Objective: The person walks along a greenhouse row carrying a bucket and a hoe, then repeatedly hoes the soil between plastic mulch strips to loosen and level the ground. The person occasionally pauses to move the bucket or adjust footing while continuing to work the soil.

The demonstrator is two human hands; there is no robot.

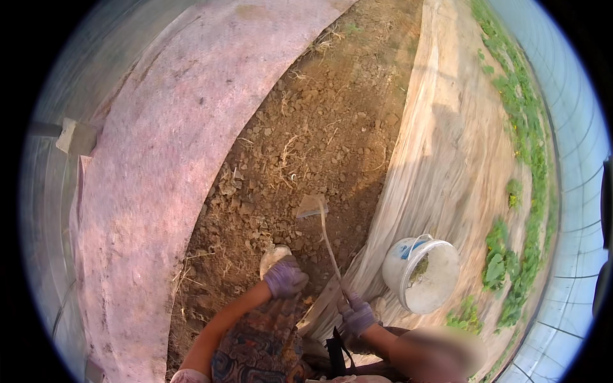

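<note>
My left hand [286, 277], in a thin purple glove, is closed in front of my left knee, beside the pale toe of a shoe [275, 258]; whether it holds anything is hidden. My right hand [357, 313], gloved likewise, grips the wooden handle of a small hoe [330, 246]. The hoe's flat metal blade [312, 206] rests at the cloddy soil [306, 158] ahead of me. Dry roots and straw lie scattered over that soil.
A white plastic bucket [431, 275] with some plant matter inside lies tilted on the pale sheeting [431, 158] at right. Pinkish fabric [163, 158] covers the ground at left, with a block [76, 137] at its edge. Green leafy plants [527, 124] line the far right.
</note>
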